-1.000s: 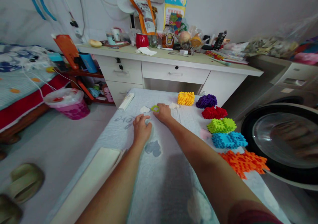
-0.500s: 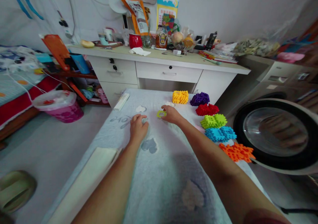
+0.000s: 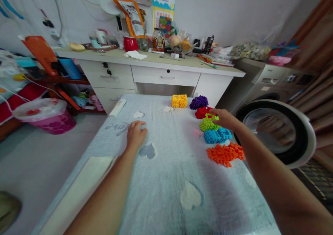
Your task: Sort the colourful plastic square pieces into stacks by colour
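Note:
My right hand (image 3: 225,119) reaches over the row of coloured pieces on the right of the table. Its fingers pinch a lime-green interlocking plastic piece (image 3: 212,116) right above the lime-green pile (image 3: 207,125). Just behind lies the red pile (image 3: 201,112), partly covered by the fingertips. In front of the green are the blue pile (image 3: 217,135) and the orange pile (image 3: 225,153). My left hand (image 3: 136,135) rests on the tablecloth (image 3: 169,151) at centre-left, fingers loosely bent, thumb apart, with nothing visible in it.
Yellow stacked pieces (image 3: 179,101) and a purple pile (image 3: 198,102) sit at the table's far edge. A white box-like strip (image 3: 118,108) lies at the far left corner. Beyond stands a cluttered desk (image 3: 166,61); a washing machine door (image 3: 275,132) hangs open at right.
My right hand has moved right with the lime-green piece, from mid-table to the green pile. My left hand has stayed about where it was on the cloth. The view has turned slightly right.

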Action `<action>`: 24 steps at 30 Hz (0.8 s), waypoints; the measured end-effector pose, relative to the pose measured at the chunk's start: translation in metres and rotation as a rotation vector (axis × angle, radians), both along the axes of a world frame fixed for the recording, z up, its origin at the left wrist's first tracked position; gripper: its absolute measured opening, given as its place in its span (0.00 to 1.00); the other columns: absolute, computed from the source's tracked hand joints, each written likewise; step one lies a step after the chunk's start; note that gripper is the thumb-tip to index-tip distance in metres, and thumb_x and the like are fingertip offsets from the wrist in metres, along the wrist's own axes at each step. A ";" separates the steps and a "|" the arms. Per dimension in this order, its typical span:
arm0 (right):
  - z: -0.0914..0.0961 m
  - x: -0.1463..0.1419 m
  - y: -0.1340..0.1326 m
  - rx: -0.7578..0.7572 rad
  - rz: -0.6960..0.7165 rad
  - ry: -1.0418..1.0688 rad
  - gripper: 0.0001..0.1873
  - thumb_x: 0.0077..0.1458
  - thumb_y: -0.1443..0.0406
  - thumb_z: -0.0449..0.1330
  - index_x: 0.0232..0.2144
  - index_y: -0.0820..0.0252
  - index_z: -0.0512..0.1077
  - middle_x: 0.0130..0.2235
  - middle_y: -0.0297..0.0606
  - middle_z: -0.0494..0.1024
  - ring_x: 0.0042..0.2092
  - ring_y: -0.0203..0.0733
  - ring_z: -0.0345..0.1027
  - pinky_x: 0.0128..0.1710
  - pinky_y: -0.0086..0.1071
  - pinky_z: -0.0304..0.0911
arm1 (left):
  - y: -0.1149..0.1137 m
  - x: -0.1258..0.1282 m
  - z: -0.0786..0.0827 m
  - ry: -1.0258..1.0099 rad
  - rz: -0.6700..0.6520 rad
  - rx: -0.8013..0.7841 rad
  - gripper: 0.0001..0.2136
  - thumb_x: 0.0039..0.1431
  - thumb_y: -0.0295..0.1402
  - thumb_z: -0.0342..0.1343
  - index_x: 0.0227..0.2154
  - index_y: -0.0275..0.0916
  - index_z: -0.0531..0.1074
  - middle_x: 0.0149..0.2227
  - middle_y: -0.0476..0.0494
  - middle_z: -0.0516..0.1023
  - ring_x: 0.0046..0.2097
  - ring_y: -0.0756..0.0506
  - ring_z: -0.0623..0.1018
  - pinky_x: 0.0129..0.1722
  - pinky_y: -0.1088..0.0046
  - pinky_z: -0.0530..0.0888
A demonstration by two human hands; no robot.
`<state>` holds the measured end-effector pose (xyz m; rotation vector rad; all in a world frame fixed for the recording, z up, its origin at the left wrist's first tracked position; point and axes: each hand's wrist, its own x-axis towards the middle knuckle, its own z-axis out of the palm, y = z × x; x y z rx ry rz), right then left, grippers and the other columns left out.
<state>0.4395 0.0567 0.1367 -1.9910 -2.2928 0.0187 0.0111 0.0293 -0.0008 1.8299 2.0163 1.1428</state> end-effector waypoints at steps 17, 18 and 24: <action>-0.015 -0.005 -0.024 0.065 -0.053 -0.094 0.30 0.50 0.68 0.63 0.57 0.47 0.72 0.56 0.40 0.77 0.59 0.57 0.65 0.56 0.49 0.60 | -0.004 -0.001 0.003 0.048 -0.058 0.004 0.14 0.54 0.31 0.51 0.43 0.41 0.75 0.48 0.40 0.75 0.55 0.39 0.73 0.61 0.59 0.68; -0.013 -0.009 -0.030 0.083 -0.038 -0.073 0.29 0.50 0.68 0.63 0.56 0.48 0.72 0.56 0.40 0.77 0.59 0.57 0.65 0.57 0.50 0.60 | -0.005 -0.001 0.004 0.062 -0.066 0.005 0.14 0.54 0.31 0.51 0.43 0.41 0.75 0.48 0.39 0.76 0.55 0.39 0.74 0.61 0.59 0.68; -0.022 -0.068 -0.086 0.085 0.254 0.170 0.23 0.55 0.68 0.60 0.54 0.56 0.73 0.55 0.46 0.77 0.57 0.53 0.67 0.59 0.49 0.60 | -0.013 0.006 0.008 0.223 -0.120 -0.029 0.16 0.56 0.30 0.49 0.46 0.38 0.74 0.48 0.36 0.78 0.53 0.37 0.74 0.59 0.57 0.68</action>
